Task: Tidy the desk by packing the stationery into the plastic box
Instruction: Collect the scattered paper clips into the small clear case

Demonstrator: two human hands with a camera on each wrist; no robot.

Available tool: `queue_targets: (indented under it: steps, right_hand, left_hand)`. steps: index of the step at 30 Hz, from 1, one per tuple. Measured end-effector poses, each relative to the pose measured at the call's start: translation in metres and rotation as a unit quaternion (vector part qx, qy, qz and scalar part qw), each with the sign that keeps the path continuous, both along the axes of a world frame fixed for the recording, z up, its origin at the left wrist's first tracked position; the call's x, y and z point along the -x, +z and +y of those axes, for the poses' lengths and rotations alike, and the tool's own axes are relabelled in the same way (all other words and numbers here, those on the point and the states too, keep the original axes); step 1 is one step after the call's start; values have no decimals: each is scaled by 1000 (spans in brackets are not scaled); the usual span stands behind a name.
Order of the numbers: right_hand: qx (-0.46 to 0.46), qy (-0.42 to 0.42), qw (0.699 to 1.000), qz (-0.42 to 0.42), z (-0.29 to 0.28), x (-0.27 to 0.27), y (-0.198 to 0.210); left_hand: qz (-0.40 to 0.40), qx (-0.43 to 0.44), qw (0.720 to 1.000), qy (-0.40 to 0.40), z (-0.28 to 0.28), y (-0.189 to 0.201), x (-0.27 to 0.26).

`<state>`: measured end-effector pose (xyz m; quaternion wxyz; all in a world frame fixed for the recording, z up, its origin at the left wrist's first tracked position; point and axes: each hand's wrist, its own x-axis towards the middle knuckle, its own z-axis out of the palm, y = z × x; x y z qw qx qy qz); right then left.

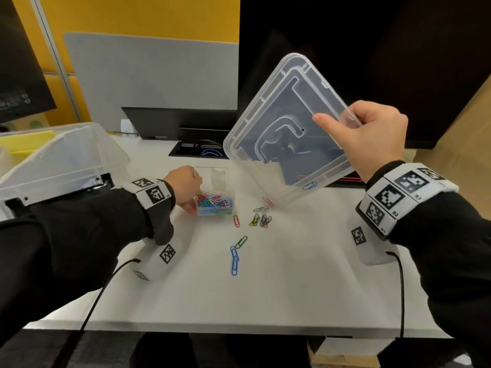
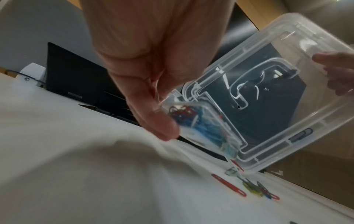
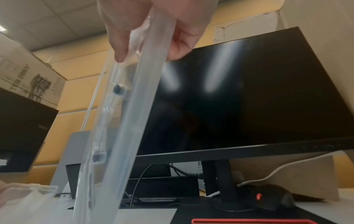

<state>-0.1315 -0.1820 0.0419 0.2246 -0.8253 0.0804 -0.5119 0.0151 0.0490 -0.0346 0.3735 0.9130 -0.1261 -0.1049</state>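
Observation:
My right hand (image 1: 342, 128) grips one corner of a clear plastic lid (image 1: 281, 123) and holds it tilted above the desk; its low corner is close to the desktop. A blue paper clip (image 1: 309, 185) lies in the lid's lower rim. My left hand (image 1: 194, 193) holds a small clear box of coloured paper clips (image 1: 215, 203) on the desk, its flap up. Loose clips (image 1: 259, 219) lie beside it, and a blue and green chain of clips (image 1: 235, 257) lies nearer me. The left wrist view shows the left hand (image 2: 159, 109) on the small box (image 2: 201, 125). In the right wrist view the right hand (image 3: 149, 45) pinches the lid (image 3: 122, 121).
A large clear plastic box (image 1: 61, 160) stands at the left of the white desk (image 1: 292, 274). A black monitor (image 1: 372, 62) rises behind the lid, with a cable opening (image 1: 199, 151) in the desktop. A black mouse (image 3: 272, 197) sits by the monitor stand.

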Motion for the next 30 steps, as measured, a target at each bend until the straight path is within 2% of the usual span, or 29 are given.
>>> queue_targets:
  steps: [5,12,17,21,24,27,30]
  right_hand:
    - [-2,44,997,-68,1,-1,-15]
    - [-21,82,993,-88,4,0,-30]
    - [-103,30,989,-103,-6,0,-27]
    - [-212,-35,976,-28,-31,5,-36]
    - [-357,-77,931,22,-60,15,-56]
    - [-498,-109,854,104,-95,28,-74]
    - [-556,-144,801,170,-119,44,-87]
  left_hand:
    - [-6,5,1000,4,1,1,0]
    - [-2,7,1000,8,2,7,1]
    - [9,38,999,12,0,6,5]
    - [6,45,999,18,2,6,3]
    - [3,44,999,24,5,5,1]
    - [-6,34,999,22,6,3,0]
    - [-3,32,999,17,3,1,2]
